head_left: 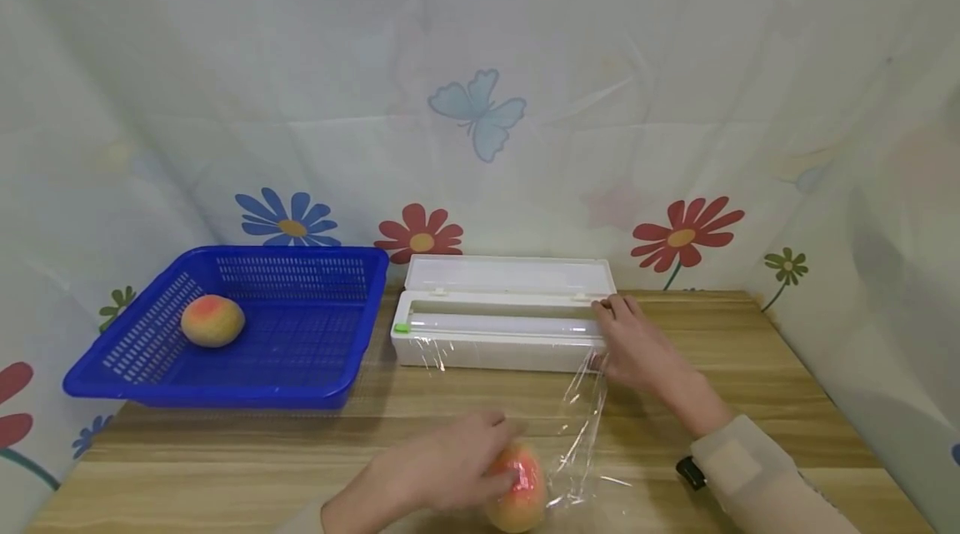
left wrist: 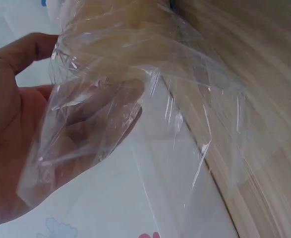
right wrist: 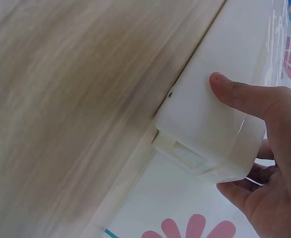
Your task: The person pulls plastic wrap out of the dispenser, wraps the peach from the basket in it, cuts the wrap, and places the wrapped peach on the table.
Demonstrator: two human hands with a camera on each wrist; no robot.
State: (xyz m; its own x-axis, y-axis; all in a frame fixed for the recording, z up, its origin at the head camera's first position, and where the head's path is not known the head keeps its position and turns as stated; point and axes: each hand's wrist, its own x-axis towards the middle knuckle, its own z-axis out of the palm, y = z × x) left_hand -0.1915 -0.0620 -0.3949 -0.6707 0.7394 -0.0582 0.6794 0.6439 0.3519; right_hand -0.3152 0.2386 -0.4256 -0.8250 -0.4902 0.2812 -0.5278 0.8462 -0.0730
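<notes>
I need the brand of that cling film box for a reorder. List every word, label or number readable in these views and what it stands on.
None can be read: the white dispenser box shows plain faces in the head and right wrist views.
The blue basket, the plastic film and the flowered backdrop carry no lettering either.

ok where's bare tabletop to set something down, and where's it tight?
Free: the wooden table right of the white dispenser, and the front-left strip below the blue basket. The basket floor beside its fruit is open too. Crowded: front centre, where the left hand holds a fruit in cling film while the right hand grips the dispenser's end.
</notes>
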